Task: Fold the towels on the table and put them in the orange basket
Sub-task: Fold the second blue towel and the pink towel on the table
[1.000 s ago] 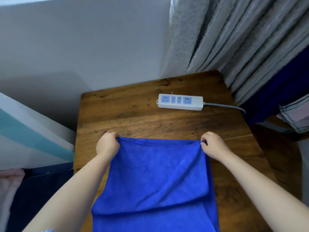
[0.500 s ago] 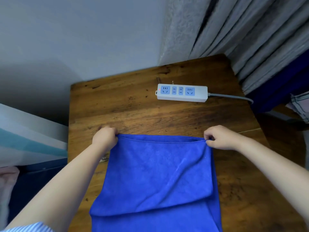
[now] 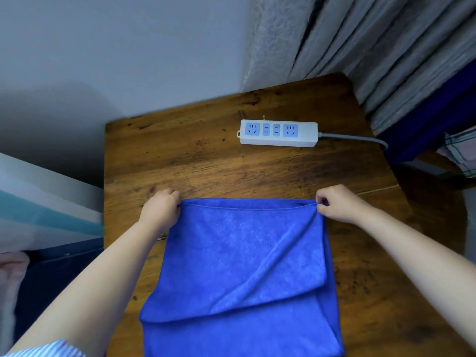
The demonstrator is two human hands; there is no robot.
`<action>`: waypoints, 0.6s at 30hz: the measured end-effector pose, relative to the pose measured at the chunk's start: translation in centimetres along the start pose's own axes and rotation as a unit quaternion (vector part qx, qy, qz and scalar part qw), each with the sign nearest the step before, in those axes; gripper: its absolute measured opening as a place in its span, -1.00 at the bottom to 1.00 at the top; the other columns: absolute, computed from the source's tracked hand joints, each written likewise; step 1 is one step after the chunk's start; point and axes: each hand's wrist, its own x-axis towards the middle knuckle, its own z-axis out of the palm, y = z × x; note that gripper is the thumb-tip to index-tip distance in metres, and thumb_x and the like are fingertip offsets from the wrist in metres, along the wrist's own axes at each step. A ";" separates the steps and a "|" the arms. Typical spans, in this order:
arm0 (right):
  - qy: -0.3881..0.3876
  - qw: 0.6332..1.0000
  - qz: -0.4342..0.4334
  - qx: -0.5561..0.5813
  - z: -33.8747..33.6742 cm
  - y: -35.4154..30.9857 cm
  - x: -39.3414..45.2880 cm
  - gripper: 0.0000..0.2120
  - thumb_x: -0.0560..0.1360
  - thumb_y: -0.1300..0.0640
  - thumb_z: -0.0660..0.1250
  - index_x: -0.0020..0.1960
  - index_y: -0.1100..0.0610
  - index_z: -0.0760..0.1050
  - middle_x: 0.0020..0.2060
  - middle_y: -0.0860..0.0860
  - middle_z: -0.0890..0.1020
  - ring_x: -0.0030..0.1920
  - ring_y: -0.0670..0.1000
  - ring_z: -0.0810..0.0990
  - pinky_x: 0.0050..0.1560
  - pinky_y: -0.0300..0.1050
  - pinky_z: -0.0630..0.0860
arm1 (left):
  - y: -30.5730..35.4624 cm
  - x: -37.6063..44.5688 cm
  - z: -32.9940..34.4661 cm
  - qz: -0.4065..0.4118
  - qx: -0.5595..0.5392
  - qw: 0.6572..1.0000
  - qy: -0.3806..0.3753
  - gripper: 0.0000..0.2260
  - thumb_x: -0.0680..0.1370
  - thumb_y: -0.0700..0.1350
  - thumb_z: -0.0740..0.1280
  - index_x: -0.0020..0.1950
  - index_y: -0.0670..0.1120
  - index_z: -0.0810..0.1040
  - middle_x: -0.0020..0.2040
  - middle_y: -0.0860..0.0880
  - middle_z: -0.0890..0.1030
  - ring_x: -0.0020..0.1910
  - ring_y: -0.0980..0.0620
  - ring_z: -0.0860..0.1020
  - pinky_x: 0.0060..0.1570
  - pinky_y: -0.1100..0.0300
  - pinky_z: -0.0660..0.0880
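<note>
A blue towel lies on the wooden table, its upper layer doubled back over the lower one, with a diagonal crease across it. My left hand pinches the towel's far left corner. My right hand pinches the far right corner. Both corners rest at the towel's far edge, low over the table top. The towel's near end runs out of the bottom of the view. No orange basket is in view.
A white power strip with blue sockets lies at the back right of the table, its grey cable running off the right edge. Grey curtains hang behind. A wall stands at the back; a pale teal-striped surface is left of the table.
Both hands keep their hold on the corners. The hands have spread a little apart and the far edge is pulled straighter. The camera view has shifted slightly.
</note>
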 end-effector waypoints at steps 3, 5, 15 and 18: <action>0.001 1.000 -0.004 -0.010 -0.1 -0.1 -0.4 -0.90 0.50 0.21 0.22 -0.20 0.13 0.43 -0.23 0.06 0.53 -0.20 0.05 0.48 -0.29 -0.13 0.35 | 0.4 -0.3 -0.6 0.010 0.016 1.000 -0.015 -0.89 0.55 -0.20 0.18 0.02 -0.18 0.45 0.05 -0.15 0.55 0.05 -0.15 0.50 -0.11 0.07 0.46; 0.000 0.999 -0.026 -0.048 -0.2 0.0 -0.6 -0.88 0.51 0.20 0.18 -0.20 0.12 0.40 -0.22 0.06 0.53 -0.18 0.06 0.47 -0.24 -0.11 0.36 | 0.2 -0.5 -0.7 0.018 -0.004 1.000 -0.011 -0.97 0.55 -0.20 0.18 -0.08 -0.14 0.39 0.02 -0.15 0.56 0.01 -0.15 0.51 -0.12 0.07 0.45; 0.059 0.994 -0.017 0.091 -0.6 0.8 -2.7 -0.79 0.47 0.29 0.27 -0.29 0.08 0.41 -0.36 -0.04 0.48 -0.25 0.03 0.48 -0.33 -0.21 0.34 | -1.7 -2.6 -2.6 -0.087 -0.307 0.947 0.035 -0.85 0.51 -0.28 0.32 -0.25 -0.15 0.45 -0.26 -0.10 0.51 -0.22 -0.06 0.44 -0.23 0.17 0.36; 0.081 0.987 -0.010 0.137 -1.5 0.4 -3.8 -0.67 0.40 0.35 0.32 -0.42 0.02 0.37 -0.42 -0.06 0.48 -0.30 0.01 0.46 -0.32 -0.22 0.34 | -2.1 -3.9 -3.7 -0.098 -0.358 0.928 0.041 -0.79 0.51 -0.29 0.32 -0.31 -0.12 0.43 -0.31 -0.08 0.50 -0.28 -0.03 0.44 -0.32 0.23 0.37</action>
